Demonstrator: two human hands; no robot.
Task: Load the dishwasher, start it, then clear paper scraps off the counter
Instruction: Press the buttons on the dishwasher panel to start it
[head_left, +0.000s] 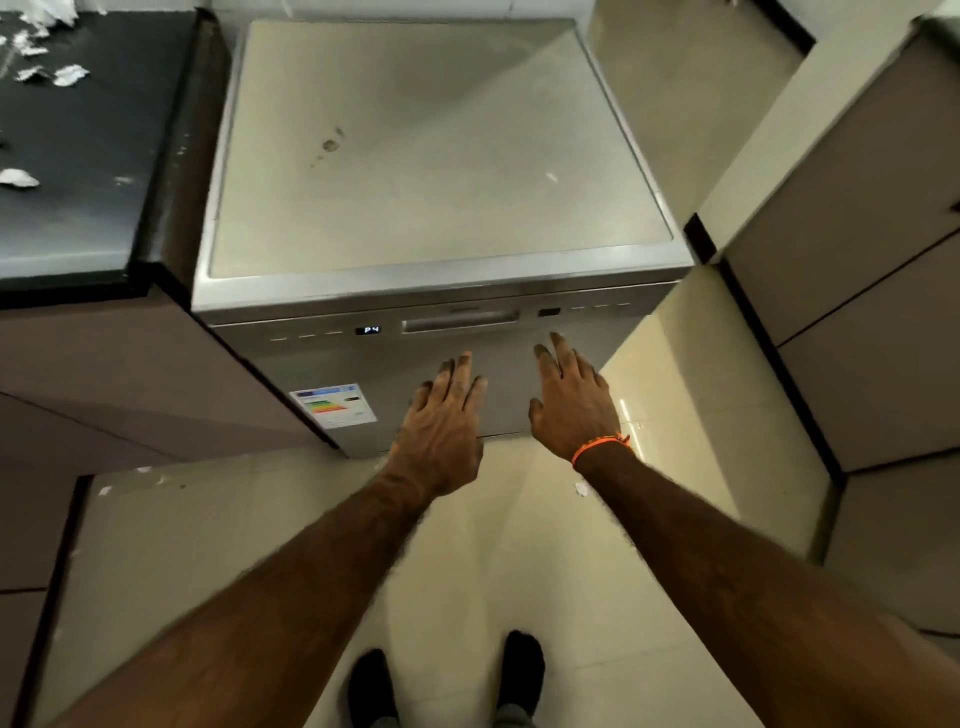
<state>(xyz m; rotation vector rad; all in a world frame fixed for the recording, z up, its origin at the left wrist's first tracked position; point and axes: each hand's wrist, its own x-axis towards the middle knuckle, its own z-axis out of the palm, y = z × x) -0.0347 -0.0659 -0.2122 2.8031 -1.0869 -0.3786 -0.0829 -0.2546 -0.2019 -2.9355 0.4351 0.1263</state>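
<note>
two dark shoes (447, 680) at bottom edge on pale tile floor (519, 545). both forearms reach forward. left hand (441, 421) palm down, fingers straight and slightly spread, in front of the dishwasher door (498, 384); contact with door can't be told. right hand (571, 405) same pose, fingers apart and straight, holding nothing, orange wrist band (600, 447) on it. dishwasher (426, 156) door closed, handle recess (460, 319) just beyond fingertips, small display (368, 330) lit reading p4, energy label (332, 405) on door lower left. small paper bit (583, 488) on floor near right wrist. dark counter (88, 156) to the left, just beside dishwasher, with white paper scraps (70, 74) scattered on it.
</note>
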